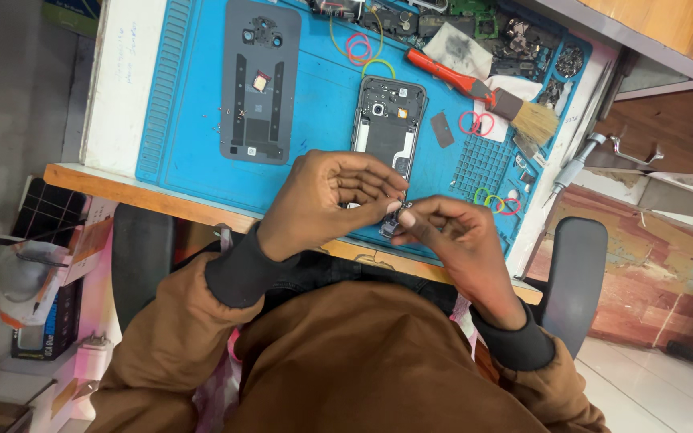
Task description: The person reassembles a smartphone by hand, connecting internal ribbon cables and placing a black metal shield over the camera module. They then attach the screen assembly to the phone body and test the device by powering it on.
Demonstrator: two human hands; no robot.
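Opened phone chassis: 1 unit, dark frame, back removed, camera ring and inner plates exposed. It lies flat on the blue work mat, directly beyond both hands; its near end is hidden behind the fingers.

Small dark part: 1 piece, too small to identify, pinched where the 2 hands meet, at the near end of the chassis.

Left hand: fingers curled inward, tips closed toward the small part. How firmly it grips the part cannot be told.

Right hand: fingers bent, thumb and forefinger tips brought together at the same part, touching the left hand's fingertips.

Grey back cover: 1 piece, inner face up, lying on the mat beyond the left hand and to its left, well apart from the chassis.

Brush: 1, red handle, pale bristles, lying slantwise beyond the right hand, just beside the chassis.

Rubber bands: several loops, pink and green beyond the chassis; red beyond the right hand; mixed colours just to the right of the right hand.

Small grey rectangular plate: 1, between chassis and red bands.

Loose circuit boards and metal parts: a heap at the mat's far right corner.

Screwdriver: 1, silver, off the mat's right edge.

Tabletop: white surface with wooden front edge, carrying the mat.
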